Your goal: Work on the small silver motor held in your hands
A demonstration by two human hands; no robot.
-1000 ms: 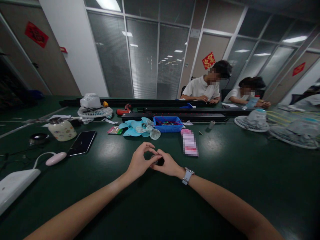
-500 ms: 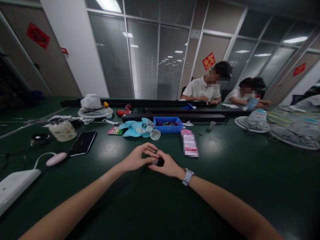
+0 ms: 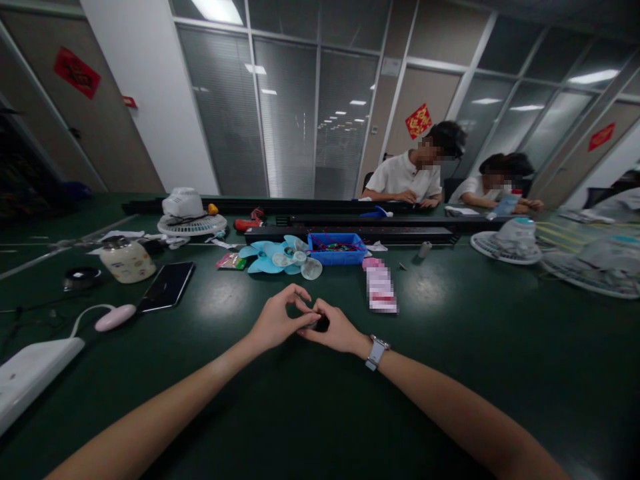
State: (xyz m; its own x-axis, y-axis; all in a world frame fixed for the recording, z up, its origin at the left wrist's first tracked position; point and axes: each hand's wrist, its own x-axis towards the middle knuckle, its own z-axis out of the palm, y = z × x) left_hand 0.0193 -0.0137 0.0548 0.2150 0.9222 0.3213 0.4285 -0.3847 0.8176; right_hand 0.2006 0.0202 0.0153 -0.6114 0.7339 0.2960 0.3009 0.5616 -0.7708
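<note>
Over the green table, my left hand point(image 3: 280, 319) and my right hand point(image 3: 336, 327) meet, fingertips touching around a small round grey piece point(image 3: 313, 325). Fingers and thumbs cover most of it, so its exact kind is not visible. My right thumb and forefinger pinch it from the right. From the other side my left thumb presses on it, with the left fingers arched over. Beyond my hands lie light-blue fan blades point(image 3: 270, 257) with clear round discs point(image 3: 311, 269) beside them. Behind these stands a blue tray point(image 3: 337, 257) of wires and small parts.
A pink-and-white packet point(image 3: 381, 287) lies to the right, a phone point(image 3: 167, 287) and patterned jar point(image 3: 127, 260) to the left. A white power strip point(image 3: 37, 377) sits near left. Fan bodies point(image 3: 513, 243) stand at right; two people point(image 3: 405, 175) sit across the table.
My left hand has shifted slightly, its thumb now covering more of the round piece. My right hand stays nearly in place.
</note>
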